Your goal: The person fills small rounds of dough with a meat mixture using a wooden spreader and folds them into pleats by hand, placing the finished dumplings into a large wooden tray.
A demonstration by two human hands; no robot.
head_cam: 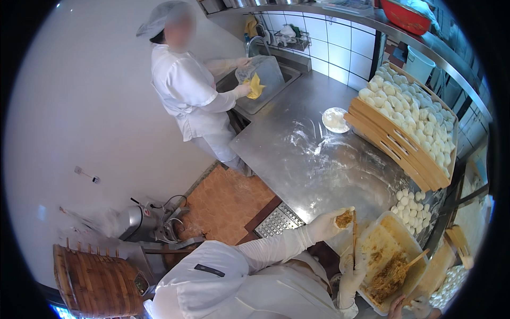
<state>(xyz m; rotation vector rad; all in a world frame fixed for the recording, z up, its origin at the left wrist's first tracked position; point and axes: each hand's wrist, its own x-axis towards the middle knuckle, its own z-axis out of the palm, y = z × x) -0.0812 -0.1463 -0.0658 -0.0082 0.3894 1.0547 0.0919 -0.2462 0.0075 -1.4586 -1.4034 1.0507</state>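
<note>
In my gloved left hand lies a round of dough, cupped open, with brown shredded filling in it. My gloved right hand grips a thin wooden spatula, whose upper end is at the dough's edge. Beside that hand stands a translucent plastic tub holding a heap of brown filling, with a wooden stick leaning in it. Small white dough balls sit on the floured steel worktop just beyond the tub.
Stacked wooden trays, the top one full of white dough pieces, stand beside a bowl of flour. A co-worker wipes a plastic container at the sink. Another person's hands are near the tub. A dough mixer stands left.
</note>
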